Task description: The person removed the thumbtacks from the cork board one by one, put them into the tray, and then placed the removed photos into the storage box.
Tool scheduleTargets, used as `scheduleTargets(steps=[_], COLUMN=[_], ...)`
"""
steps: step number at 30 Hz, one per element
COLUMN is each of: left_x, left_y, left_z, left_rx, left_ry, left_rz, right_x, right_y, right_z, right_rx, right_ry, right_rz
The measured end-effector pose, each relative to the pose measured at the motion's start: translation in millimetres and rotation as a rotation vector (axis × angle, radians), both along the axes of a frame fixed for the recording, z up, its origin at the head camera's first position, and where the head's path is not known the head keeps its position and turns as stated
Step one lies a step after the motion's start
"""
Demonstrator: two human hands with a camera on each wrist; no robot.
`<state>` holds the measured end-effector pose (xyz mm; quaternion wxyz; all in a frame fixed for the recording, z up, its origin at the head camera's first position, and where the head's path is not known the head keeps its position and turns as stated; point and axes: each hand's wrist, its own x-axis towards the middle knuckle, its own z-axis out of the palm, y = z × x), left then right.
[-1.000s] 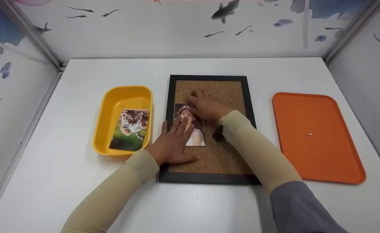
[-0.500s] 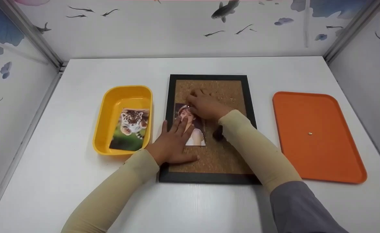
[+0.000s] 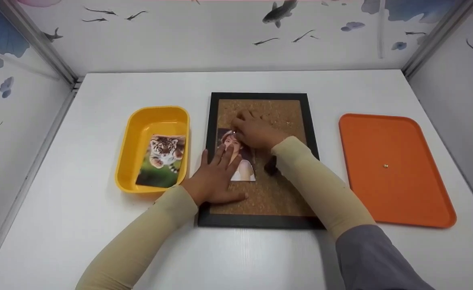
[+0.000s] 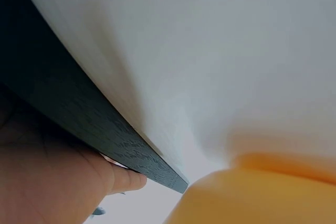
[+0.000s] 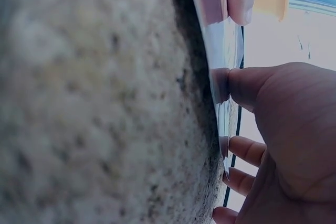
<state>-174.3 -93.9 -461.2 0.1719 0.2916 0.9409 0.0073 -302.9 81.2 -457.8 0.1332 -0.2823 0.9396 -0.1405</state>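
Note:
Fingers spread, the left hand (image 3: 216, 177) lies flat across a portrait photo (image 3: 245, 171) and the lower left of a black-framed cork board (image 3: 268, 201). By the photo's top edge is the right hand (image 3: 258, 131), with a tiny shiny spot (image 3: 234, 132) beside its fingertips. In the right wrist view, the right hand (image 5: 299, 135) presses its thumb on the photo (image 5: 214, 40), other fingertips lower along its edge; whether it pinches anything small is unclear. The left wrist view shows the left hand (image 4: 58, 182) against the black frame (image 4: 105, 124).
Left of the board, a yellow container (image 3: 137, 121) holds a tiger picture (image 3: 166, 155). An orange tray (image 3: 397, 193) with one small shiny piece (image 3: 385, 166) lies to the right. A dark object (image 3: 271, 166) sits on the cork, partly behind the right forearm. Printed walls enclose the table.

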Motion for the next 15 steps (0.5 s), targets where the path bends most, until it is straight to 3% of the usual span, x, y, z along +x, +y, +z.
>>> scheduleTargets(steps=[15], left_x=[1.1], left_y=[-1.6], left_z=[0.2], left_rx=[0.007], left_ry=[0.022], left_rz=[-0.006], right_x=[0.2], right_y=[-1.4], right_z=[0.6], right_rx=[-0.018], right_ry=[-0.025], right_rz=[0.009])
